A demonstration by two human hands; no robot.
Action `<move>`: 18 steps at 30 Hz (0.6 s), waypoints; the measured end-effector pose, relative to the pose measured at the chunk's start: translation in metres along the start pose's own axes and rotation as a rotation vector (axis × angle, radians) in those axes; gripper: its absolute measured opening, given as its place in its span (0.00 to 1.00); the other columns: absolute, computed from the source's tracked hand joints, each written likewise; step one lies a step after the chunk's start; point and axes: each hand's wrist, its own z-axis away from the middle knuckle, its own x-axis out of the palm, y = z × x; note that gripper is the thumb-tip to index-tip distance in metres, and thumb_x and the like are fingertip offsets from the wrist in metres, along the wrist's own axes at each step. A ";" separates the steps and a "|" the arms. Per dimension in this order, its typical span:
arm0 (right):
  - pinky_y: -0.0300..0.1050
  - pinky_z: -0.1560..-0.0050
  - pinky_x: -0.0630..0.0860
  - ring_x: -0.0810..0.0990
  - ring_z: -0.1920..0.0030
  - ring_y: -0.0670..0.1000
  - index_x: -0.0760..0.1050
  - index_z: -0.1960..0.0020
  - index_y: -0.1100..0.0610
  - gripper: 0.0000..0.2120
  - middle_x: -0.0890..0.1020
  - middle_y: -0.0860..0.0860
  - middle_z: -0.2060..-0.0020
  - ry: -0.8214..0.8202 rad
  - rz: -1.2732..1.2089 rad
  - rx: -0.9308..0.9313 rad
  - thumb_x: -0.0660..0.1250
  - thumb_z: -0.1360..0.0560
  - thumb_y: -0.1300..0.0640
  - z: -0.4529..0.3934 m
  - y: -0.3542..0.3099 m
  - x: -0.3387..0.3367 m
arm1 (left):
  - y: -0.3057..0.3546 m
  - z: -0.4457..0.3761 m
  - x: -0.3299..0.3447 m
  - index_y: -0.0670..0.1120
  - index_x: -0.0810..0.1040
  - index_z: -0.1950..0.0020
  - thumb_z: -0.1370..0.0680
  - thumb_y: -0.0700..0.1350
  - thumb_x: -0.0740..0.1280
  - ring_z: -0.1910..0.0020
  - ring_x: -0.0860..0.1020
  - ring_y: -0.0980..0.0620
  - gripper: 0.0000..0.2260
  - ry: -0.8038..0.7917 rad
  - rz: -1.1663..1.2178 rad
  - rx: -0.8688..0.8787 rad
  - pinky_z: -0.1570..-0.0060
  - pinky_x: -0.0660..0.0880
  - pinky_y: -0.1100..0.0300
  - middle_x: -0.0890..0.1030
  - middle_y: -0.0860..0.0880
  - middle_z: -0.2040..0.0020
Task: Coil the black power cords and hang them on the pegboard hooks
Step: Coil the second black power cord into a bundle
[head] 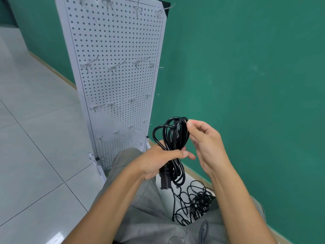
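Observation:
A coiled black power cord [173, 136] is gripped around its middle by my left hand [158, 162]. Its loops stick up above the fist, and a black plug [165, 181] hangs below it. My right hand [204, 143] pinches the top of the loops between thumb and fingertips. A loose tangle of black cords [195, 205] lies on the floor between my legs. The white pegboard [116, 81] stands upright ahead and to the left, carrying rows of bare metal hooks [115, 67].
A green wall [246, 76] runs along the right, close behind the pegboard. Pale floor tiles [35, 138] spread to the left. My knees in grey trousers [149, 217] fill the bottom of the view. The pegboard's white feet [93, 159] rest on the floor.

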 end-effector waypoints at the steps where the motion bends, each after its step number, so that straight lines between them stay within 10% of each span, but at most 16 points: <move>1: 0.60 0.36 0.78 0.82 0.37 0.51 0.80 0.41 0.58 0.13 0.85 0.54 0.42 -0.020 0.036 -0.011 0.69 0.20 0.50 0.000 0.003 -0.003 | 0.000 0.000 0.001 0.44 0.77 0.52 0.20 0.40 0.71 0.41 0.84 0.47 0.04 0.004 0.014 0.007 0.29 0.70 0.46 0.87 0.43 0.50; 7: 0.43 0.29 0.69 0.80 0.41 0.35 0.79 0.42 0.44 0.28 0.85 0.36 0.46 -0.233 0.263 0.154 0.43 0.19 0.34 0.015 0.046 -0.010 | 0.012 0.004 -0.007 0.44 0.79 0.60 0.19 0.47 0.67 0.60 0.82 0.49 0.11 0.112 0.219 0.068 0.59 0.80 0.58 0.82 0.43 0.59; 11: 0.51 0.25 0.65 0.79 0.35 0.45 0.83 0.40 0.52 0.38 0.85 0.46 0.41 -0.304 0.345 0.292 0.40 0.19 0.32 0.019 0.083 -0.019 | 0.017 0.005 -0.031 0.50 0.78 0.65 0.23 0.52 0.70 0.59 0.80 0.52 0.12 0.234 0.439 0.091 0.51 0.79 0.56 0.78 0.50 0.63; 18: 0.46 0.31 0.69 0.81 0.39 0.44 0.78 0.39 0.51 0.13 0.86 0.45 0.46 -0.387 0.468 0.237 0.59 0.15 0.47 0.019 0.098 -0.026 | 0.021 0.003 -0.065 0.51 0.80 0.62 0.25 0.51 0.71 0.62 0.78 0.55 0.08 0.484 0.713 0.245 0.49 0.78 0.56 0.77 0.54 0.63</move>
